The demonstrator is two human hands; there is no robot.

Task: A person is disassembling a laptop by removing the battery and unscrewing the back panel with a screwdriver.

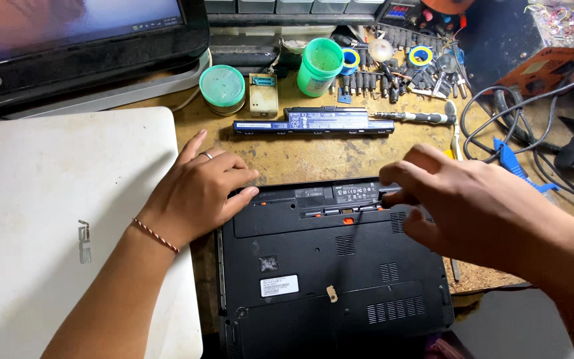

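With its battery (313, 121) lying beyond it, you steady the upturned black laptop (333, 266), left hand (200, 193) flat at its far-left corner, right hand (460, 203) curled, pinching at its far-right battery-bay edge; next, judge the bay's latches.

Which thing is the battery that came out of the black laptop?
Find the black laptop lying upside down under both hands. Just beyond its far edge, on the brown desk, lies the battery: a long, thin black bar with labels, unlike the round green tubs behind it.
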